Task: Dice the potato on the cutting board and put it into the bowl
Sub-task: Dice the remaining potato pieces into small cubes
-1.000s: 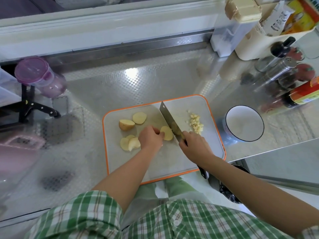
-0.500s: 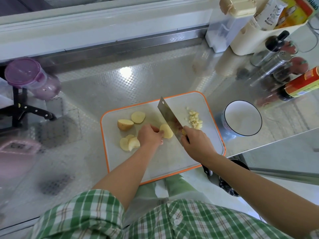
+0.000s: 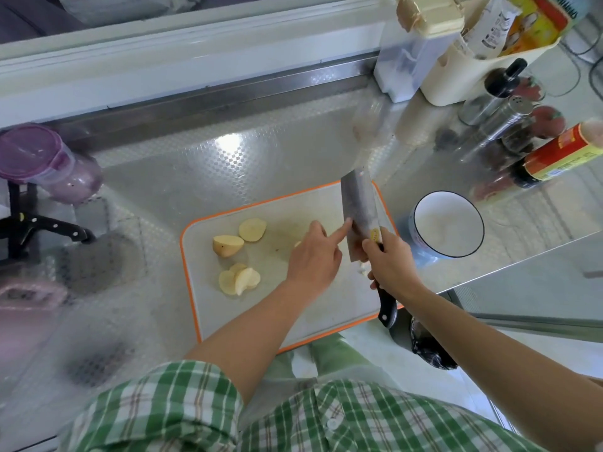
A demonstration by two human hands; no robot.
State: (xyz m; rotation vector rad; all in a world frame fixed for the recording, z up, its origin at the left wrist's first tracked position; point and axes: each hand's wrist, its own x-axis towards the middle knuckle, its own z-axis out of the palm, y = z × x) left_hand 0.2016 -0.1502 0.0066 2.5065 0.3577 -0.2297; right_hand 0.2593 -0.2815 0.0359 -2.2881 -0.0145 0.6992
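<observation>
The cleaver (image 3: 359,210) is no longer chopping. A sec ago its edge was biting into a slice mid-board; now the R hand (image 3: 393,265), fingers wrapped round the black handle, is holding it lifted w/ its flat face turned up over the far-right corner of the cutting board (image 3: 191,256). The L hand (image 3: 315,259) has left the slice and is laying a straight index finger on the blade face, other fingers loosely curled, gripping nothing I can see. Prob. it's wiping off stuck bits: a yellow scrap (image 3: 375,234) is clinging near the heel, so dicing is pausing, not finishing. The blade's long axis is running from the board's near-right edge to its far-right corner, tip pointing away from the person. The potato (image 3: 228,245) is mostly lying undiced on the board's left half; the skin-on chunk's long axis is approx. parallel to the far edge. The bowl (image 3: 448,226) is standing on the bench just beside the board's right edge.
</observation>
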